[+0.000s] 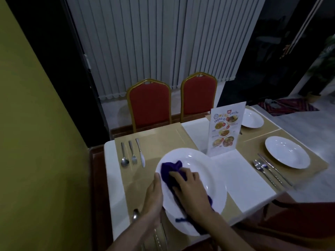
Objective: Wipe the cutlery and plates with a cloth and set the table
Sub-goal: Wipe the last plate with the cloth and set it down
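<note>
From the head camera, a white tabletop (235, 180) laid with tan placemats (159, 138) stands by a yellow-green wall, with two red chairs (149, 102) on its far side before pale vertical blinds and a grey floor to the right. The left hand (154, 194) holds a white plate (203, 171) by its rim, tilted above the near placemat, while the right hand (190, 185) presses a purple cloth (171, 171) flat on the plate's face. A spoon, fork and knife (133, 153) lie side by side on the far-left placemat, two more plates (287, 154) and cutlery sit at the right, and the upright menu card (225, 129) shows food photos with writing too small to read.
</note>
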{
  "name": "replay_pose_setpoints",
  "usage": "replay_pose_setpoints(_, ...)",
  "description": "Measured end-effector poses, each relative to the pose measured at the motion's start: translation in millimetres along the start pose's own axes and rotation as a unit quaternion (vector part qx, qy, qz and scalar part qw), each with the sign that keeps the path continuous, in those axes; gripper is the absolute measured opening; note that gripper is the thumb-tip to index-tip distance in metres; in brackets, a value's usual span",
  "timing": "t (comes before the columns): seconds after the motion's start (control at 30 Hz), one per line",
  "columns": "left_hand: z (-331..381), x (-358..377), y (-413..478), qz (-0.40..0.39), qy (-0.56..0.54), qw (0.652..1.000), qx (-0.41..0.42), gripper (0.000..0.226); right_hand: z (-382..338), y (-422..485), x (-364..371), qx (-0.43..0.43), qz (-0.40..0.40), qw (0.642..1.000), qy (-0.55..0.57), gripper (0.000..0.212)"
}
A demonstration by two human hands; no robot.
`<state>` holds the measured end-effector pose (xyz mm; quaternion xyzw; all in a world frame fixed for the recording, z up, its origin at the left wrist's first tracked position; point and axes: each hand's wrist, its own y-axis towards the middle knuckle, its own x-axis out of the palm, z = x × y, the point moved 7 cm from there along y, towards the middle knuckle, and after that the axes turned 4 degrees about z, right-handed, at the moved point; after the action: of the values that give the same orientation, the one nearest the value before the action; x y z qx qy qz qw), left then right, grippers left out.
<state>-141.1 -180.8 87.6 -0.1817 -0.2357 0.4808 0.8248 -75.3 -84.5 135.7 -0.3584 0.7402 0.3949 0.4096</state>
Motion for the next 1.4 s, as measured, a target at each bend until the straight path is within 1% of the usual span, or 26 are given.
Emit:
replay_pose_setpoints(0.07, -6, -5, 21, 0.004, 0.05, 0.998, -0.022, 0.052, 2, 29, 15, 0.003, 0.008, 1.0, 0.002, 0.048)
replay_pose_setpoints(0.1, -7, -8, 29, 0.004, 0.065, 0.997, -0.033, 0.056, 7, 44, 16, 0.006, 0.014, 1.0, -0.016, 0.051)
replay_pose_setpoints(0.17, -2, -20, 45, 0.003, 0.062, 0.997, -0.045, 0.058, 30, 74, 19, 0.009, 0.014, 0.996, -0.088, 0.064)
replay_pose_setpoints(0.2, 3, -29, 60, 0.012, 0.063, 0.997, -0.041, 0.058, 47, 90, 23, 0.029, 0.007, 0.993, -0.116, 0.07)
replay_pose_setpoints(0.23, 8, -37, 72, 0.023, 0.072, 0.997, -0.033, 0.058, 62, 100, 26, 0.05, -0.001, 0.989, -0.136, 0.072)
replay_pose_setpoints(0.3, 16, -50, 95, 0.035, 0.078, 0.996, -0.017, 0.051, 89, 114, 28, 0.099, -0.005, 0.986, -0.137, 0.061)
replay_pose_setpoints(0.37, 21, -57, 119, 0.046, 0.068, 0.997, -0.003, 0.046, 112, 120, 31, 0.147, 0.002, 0.984, -0.101, 0.045)
replay_pose_setpoints(0.43, 20, -56, 158, 0.041, 0.03, 0.999, -0.02, 0.049, 128, 125, 37, 0.163, 0.016, 0.984, -0.069, 0.04)
replay_pose_setpoints(0.5, 15, -47, 197, 0.025, -0.042, 0.997, -0.054, 0.049, 135, 128, 40, 0.168, 0.027, 0.984, -0.051, 0.039)
replay_pose_setpoints(0.57, 5, -38, 235, 0.052, -0.119, 0.985, -0.11, 0.047, 141, 132, 46, 0.176, 0.022, 0.983, -0.035, 0.038)
replay_pose_setpoints(0.63, -1, -27, 264, 0.091, -0.183, 0.966, -0.158, 0.047, 147, 134, 53, 0.181, 0.011, 0.983, -0.029, 0.038)
replay_pose_setpoints(0.73, -10, -15, 292, 0.144, -0.215, 0.946, -0.193, 0.048, 159, 135, 62, 0.191, -0.002, 0.981, -0.028, 0.038)
replay_pose_setpoints(0.83, -16, -10, 304, 0.187, -0.229, 0.937, -0.186, 0.044, 170, 133, 66, 0.21, -0.008, 0.978, -0.017, 0.037)
replay_pose_setpoints(0.93, -24, -10, 315, 0.211, -0.219, 0.938, -0.167, 0.044, 174, 133, 69, 0.202, -0.015, 0.979, -0.014, 0.038)
replay_pose_setpoints(1.03, -25, -14, 313, 0.25, -0.154, 0.945, -0.146, 0.048, 175, 133, 74, 0.197, -0.03, 0.98, -0.006, 0.039)
replay_pose_setpoints(1.1, -11, -16, 295, 0.3, -0.04, 0.948, -0.101, 0.05, 176, 132, 76, 0.192, -0.034, 0.981, 0.0, 0.038)
replay_pose_setpoints(1.17, 5, -14, 276, 0.336, 0.064, 0.938, -0.05, 0.051, 176, 131, 75, 0.183, -0.033, 0.983, 0.006, 0.039)
replay_pose_setpoints(1.2, 11, -9, 270, 0.335, 0.099, 0.937, -0.03, 0.053, 176, 130, 73, 0.177, -0.032, 0.984, 0.009, 0.039)
replay_pose_setpoints(1.27, 22, 5, 263, 0.304, 0.187, 0.934, 0.023, 0.059, 176, 126, 66, 0.165, -0.025, 0.986, 0.015, 0.039)
replay_pose_setpoints(1.33, 34, 25, 253, 0.254, 0.302, 0.915, 0.09, 0.064, 181, 122, 55, 0.154, -0.015, 0.988, 0.021, 0.037)
replay_pose_setpoints(1.4, 39, 48, 241, 0.201, 0.375, 0.89, 0.161, 0.067, 189, 114, 41, 0.142, -0.004, 0.99, 0.023, 0.037)
